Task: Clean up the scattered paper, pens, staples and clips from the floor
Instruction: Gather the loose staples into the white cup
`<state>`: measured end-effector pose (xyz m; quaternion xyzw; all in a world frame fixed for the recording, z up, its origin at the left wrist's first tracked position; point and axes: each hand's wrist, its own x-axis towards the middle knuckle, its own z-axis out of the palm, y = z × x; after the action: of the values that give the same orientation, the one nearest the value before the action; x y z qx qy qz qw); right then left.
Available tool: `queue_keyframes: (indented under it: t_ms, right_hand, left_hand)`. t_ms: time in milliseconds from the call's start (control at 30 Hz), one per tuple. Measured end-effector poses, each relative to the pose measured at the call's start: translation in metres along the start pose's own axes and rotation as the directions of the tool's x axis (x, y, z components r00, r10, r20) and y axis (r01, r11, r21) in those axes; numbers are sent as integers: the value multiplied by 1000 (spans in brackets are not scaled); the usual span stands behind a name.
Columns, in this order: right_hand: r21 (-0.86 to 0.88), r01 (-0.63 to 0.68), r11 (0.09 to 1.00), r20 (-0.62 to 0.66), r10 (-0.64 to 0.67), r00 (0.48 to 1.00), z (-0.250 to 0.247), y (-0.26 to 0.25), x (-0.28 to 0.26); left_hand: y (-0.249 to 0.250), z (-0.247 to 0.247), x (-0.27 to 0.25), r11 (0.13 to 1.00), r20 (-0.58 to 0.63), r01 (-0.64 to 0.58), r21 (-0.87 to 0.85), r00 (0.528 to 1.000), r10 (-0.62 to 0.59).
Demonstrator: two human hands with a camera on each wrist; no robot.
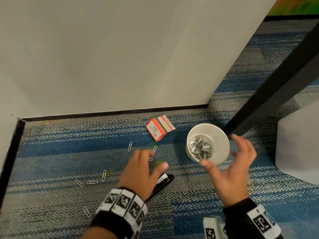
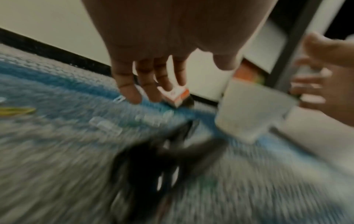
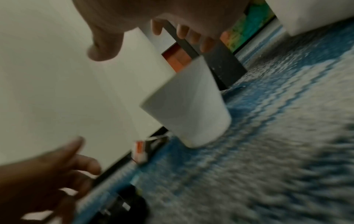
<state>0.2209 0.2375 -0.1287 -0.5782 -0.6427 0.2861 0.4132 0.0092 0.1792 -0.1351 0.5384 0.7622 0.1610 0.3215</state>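
A white cup stands on the carpet with metal staples inside. My right hand hovers open around its near side, thumb and fingers spread and apart from the cup. My left hand is open, palm down, above a black stapler. A red-and-white staple box lies near the wall. Several paper clips lie scattered over the carpet, with a cluster just past my left fingers. The left wrist view is blurred, showing straight fingers and the box.
A white wall with a black baseboard bounds the far side and left corner. A black slanted leg rises right behind the cup. A white rounded object stands at the right. The floor is blue-grey striped carpet.
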Motion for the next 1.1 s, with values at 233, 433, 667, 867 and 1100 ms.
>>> queue_keyframes:
  t_ms: [233, 433, 667, 867, 1100]
  right_hand:
    - [60, -208, 976, 113, 201, 973, 24, 40, -13]
    - [289, -234, 928, 55, 228, 972, 40, 53, -8]
    - [269, -299, 916, 103, 281, 954, 32, 36, -2]
    - [358, -228, 905, 167, 178, 970, 10, -25, 12]
    - [413, -255, 874, 346, 108, 932, -55, -113, 40]
  left_hand:
    - [-8, 33, -19, 944, 130, 145, 296, 973, -190]
    - [-16, 35, -17, 962, 146, 145, 233, 972, -182]
    - [-10, 14, -19, 882, 125, 339, -328, 941, -315]
    - [25, -33, -25, 862, 78, 323, -390, 945, -319]
    - [79, -128, -42, 988, 1, 65, -139, 998, -65]
